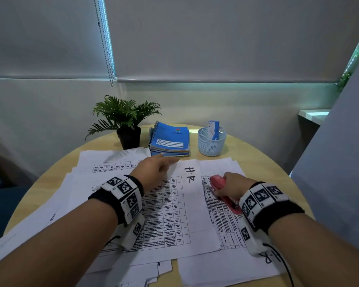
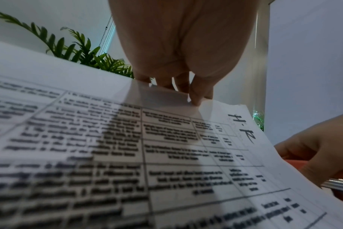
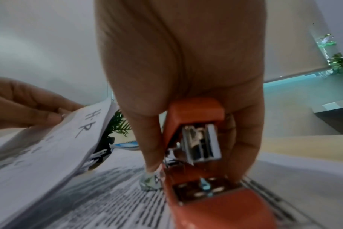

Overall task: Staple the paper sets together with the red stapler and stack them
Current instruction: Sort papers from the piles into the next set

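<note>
The red stapler (image 1: 224,192) lies on printed sheets at the right side of the round wooden table (image 1: 263,162), its nose pointing away from the person. The right hand (image 1: 234,186) wraps it from above, thumb down one flank and fingers down the other; in the right wrist view the stapler (image 3: 204,162) shows its metal magazine between those fingers (image 3: 243,139). Just left of the stapler is the paper set (image 1: 174,206) marked "H·R" in handwriting (a printed table fills the rest of the page). The left hand (image 1: 153,171) pinches this set at its far top edge, thumb on top and fingers beneath, and both wrist views show that edge raised off the sheets below. Under the stapler lies another paper set (image 1: 226,222), also marked "H·R" near the person. Farther left of the stapler, more loose sheets (image 1: 104,162) spread across the table, overlapping one another.

Beyond the stapler, toward the wall, stands a pale blue mesh basket (image 1: 211,144) with a small blue box (image 1: 214,129) upright in it. Left of the basket is a stack of blue spiral notebooks (image 1: 170,139), and left of that a potted plant (image 1: 124,119) in a black pot. Both wrists wear bands with black-and-white markers.
</note>
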Action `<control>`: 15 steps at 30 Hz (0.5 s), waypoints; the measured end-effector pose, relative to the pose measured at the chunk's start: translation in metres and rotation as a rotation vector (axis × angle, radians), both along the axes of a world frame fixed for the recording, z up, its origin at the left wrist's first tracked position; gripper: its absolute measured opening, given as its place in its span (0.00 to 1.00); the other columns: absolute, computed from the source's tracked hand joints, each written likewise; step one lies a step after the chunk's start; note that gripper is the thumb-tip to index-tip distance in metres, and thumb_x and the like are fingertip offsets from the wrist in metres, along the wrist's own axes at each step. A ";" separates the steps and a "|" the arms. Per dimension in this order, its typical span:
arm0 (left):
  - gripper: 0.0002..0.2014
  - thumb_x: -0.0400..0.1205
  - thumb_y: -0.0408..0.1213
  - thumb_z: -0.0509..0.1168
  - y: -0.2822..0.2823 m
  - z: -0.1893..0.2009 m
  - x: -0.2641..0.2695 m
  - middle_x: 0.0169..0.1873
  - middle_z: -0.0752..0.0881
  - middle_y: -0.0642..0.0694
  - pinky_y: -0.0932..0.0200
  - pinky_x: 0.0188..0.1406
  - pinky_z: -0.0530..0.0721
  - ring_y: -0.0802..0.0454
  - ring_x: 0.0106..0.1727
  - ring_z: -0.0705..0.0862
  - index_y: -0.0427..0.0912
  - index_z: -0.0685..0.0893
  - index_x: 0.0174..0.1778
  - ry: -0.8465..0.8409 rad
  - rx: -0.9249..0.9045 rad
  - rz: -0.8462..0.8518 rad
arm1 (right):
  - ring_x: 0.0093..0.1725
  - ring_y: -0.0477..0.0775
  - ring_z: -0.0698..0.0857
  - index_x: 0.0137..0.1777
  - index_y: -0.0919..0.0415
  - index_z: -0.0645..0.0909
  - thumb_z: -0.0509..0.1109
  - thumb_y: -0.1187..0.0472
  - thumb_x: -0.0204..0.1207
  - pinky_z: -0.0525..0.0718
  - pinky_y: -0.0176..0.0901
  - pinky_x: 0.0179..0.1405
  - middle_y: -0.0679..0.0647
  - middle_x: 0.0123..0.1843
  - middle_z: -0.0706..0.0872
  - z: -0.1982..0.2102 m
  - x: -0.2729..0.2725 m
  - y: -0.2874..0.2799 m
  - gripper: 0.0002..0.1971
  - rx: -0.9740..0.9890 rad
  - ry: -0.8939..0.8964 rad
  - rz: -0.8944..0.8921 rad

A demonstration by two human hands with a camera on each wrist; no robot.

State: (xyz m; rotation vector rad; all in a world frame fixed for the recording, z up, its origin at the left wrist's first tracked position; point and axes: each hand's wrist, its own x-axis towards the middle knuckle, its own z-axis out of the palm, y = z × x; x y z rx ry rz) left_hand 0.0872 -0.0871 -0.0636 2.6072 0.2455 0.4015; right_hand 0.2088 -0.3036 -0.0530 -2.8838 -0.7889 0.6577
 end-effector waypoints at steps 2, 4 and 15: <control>0.19 0.85 0.32 0.55 0.001 0.000 0.002 0.55 0.82 0.46 0.53 0.63 0.77 0.48 0.59 0.81 0.53 0.79 0.69 0.013 0.008 0.003 | 0.49 0.56 0.79 0.63 0.63 0.72 0.61 0.53 0.83 0.75 0.42 0.36 0.62 0.64 0.80 0.003 -0.003 0.002 0.15 -0.005 -0.008 0.001; 0.19 0.85 0.31 0.54 0.000 0.002 0.004 0.54 0.81 0.45 0.61 0.58 0.75 0.49 0.57 0.80 0.50 0.79 0.70 0.044 0.022 -0.003 | 0.47 0.57 0.82 0.62 0.66 0.70 0.56 0.56 0.85 0.77 0.43 0.36 0.63 0.60 0.79 0.004 -0.001 0.004 0.14 0.133 0.032 -0.068; 0.20 0.84 0.29 0.57 -0.002 0.009 0.002 0.54 0.80 0.49 0.65 0.58 0.72 0.50 0.59 0.79 0.53 0.80 0.68 0.065 -0.008 -0.027 | 0.49 0.56 0.86 0.55 0.62 0.81 0.73 0.42 0.72 0.84 0.50 0.55 0.53 0.48 0.87 -0.004 0.014 0.027 0.24 1.160 0.069 -0.598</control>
